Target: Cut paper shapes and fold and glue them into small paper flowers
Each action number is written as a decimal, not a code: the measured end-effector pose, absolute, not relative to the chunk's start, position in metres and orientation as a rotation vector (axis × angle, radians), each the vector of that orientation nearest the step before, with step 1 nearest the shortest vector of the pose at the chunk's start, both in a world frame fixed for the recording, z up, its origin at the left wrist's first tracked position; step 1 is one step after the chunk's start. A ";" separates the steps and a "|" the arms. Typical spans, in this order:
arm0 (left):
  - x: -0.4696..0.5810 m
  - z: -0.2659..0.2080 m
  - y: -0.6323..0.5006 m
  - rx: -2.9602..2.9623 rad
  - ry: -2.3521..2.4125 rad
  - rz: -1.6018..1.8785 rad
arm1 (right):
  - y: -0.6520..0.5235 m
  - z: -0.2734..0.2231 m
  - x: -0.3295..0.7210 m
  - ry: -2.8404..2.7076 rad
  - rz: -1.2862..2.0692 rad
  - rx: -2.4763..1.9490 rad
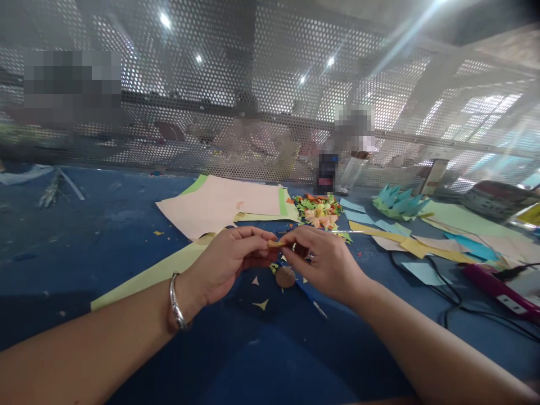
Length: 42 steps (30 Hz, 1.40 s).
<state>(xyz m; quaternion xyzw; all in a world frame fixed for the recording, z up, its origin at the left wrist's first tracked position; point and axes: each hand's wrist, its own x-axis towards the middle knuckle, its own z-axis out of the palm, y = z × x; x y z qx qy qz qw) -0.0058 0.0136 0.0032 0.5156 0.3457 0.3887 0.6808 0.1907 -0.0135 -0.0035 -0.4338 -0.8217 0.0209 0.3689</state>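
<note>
A small folded piece of orange-yellow paper (276, 244) is pinched between my two hands above the blue table. My left hand (238, 250), with a silver bracelet at its wrist, grips the paper's left end between thumb and fingers. On the other end close the thumb and fingertips of my right hand (323, 256). Just below them lie a round brown disc (286, 277), a blue pen-like stick (311, 301) and small paper scraps (262, 305). Behind the hands is a heap of cut paper flowers and leaves (320, 211) in orange, green and peach.
Pale pink paper sheets (219, 199) and a yellow-green sheet (139, 281) lie at the left. To the right are yellow paper strips (415, 246), a blue-green folded paper piece (399, 202), black cables (453, 301) and a purple power strip (500, 292). A perforated metal screen (274, 129) stands behind.
</note>
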 end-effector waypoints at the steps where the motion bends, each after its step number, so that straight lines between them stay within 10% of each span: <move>1: -0.006 0.004 0.013 1.175 0.774 0.869 | -0.013 -0.003 0.191 -2.075 0.088 -1.117; 42: -0.006 0.001 0.014 1.816 0.922 0.898 | -0.018 0.003 0.189 -1.934 0.405 -1.136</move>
